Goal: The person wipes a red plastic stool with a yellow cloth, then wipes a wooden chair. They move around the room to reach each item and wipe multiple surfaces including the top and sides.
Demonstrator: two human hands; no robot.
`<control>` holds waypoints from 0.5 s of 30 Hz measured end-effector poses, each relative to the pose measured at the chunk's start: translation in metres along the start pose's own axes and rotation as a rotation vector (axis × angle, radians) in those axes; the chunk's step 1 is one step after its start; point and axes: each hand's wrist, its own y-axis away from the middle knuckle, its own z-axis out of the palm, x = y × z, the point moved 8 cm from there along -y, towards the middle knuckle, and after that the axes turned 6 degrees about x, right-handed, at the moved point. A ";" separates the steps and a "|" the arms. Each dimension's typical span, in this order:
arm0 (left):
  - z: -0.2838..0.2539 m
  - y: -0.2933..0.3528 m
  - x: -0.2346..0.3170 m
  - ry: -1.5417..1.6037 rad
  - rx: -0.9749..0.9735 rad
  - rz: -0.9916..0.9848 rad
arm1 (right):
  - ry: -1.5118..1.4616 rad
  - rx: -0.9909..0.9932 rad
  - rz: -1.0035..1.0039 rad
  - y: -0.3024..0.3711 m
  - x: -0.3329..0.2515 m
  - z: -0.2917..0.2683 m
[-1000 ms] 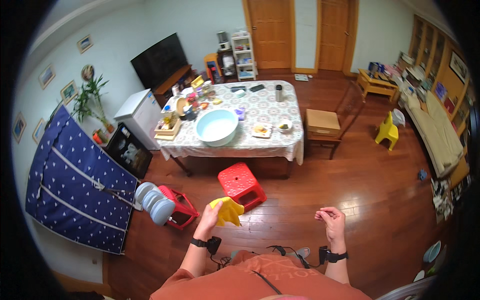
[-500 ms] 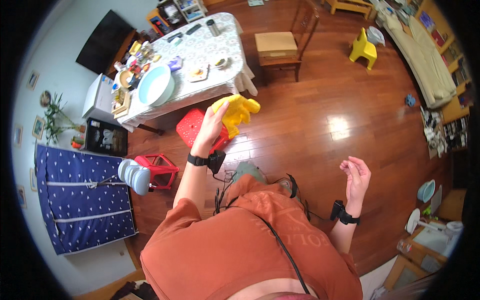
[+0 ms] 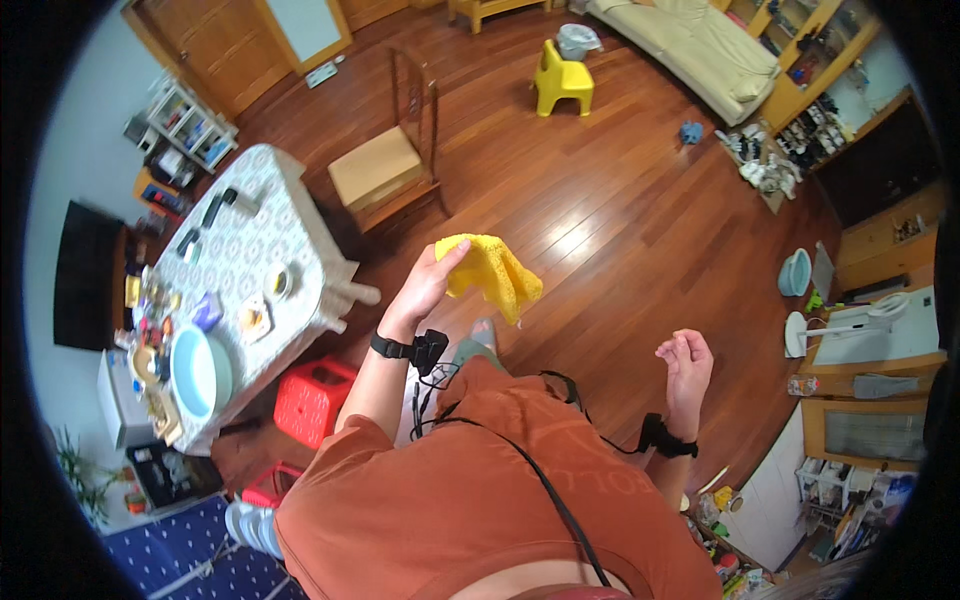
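One yellow cloth (image 3: 492,272) gripped in left hand (image 3: 424,288); right hand (image 3: 684,358) empty.

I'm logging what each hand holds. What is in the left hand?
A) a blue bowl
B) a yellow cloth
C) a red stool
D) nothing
B: the left hand is raised with its fingers closed on a yellow cloth that hangs from it above the wooden floor; the right hand is empty, fingers loosely curled.

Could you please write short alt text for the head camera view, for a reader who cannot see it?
A person in an orange shirt holds a yellow cloth up in the left hand; the right hand is empty, fingers curled. Below lie a wooden floor and a cluttered table.
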 end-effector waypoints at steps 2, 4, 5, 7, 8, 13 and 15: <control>0.016 -0.047 0.029 -0.051 -0.098 0.105 | -0.070 0.063 -0.050 -0.033 -0.015 0.009; 0.028 -0.096 0.048 -0.104 -0.173 0.070 | -0.136 0.075 -0.101 -0.066 -0.025 0.020; 0.034 -0.117 0.055 -0.110 -0.195 0.067 | -0.178 0.090 -0.109 -0.077 -0.026 0.022; 0.046 -0.156 0.072 -0.124 -0.250 0.107 | -0.099 0.189 -0.109 -0.099 -0.025 0.018; 0.051 -0.176 0.074 -0.156 -0.238 0.075 | -0.031 0.223 -0.108 -0.112 -0.026 0.013; 0.087 -0.270 0.076 -0.109 -0.220 0.026 | 0.086 0.358 -0.077 -0.186 -0.013 -0.031; 0.106 -0.310 0.071 -0.140 -0.196 -0.022 | 0.089 0.412 -0.038 -0.227 -0.002 -0.059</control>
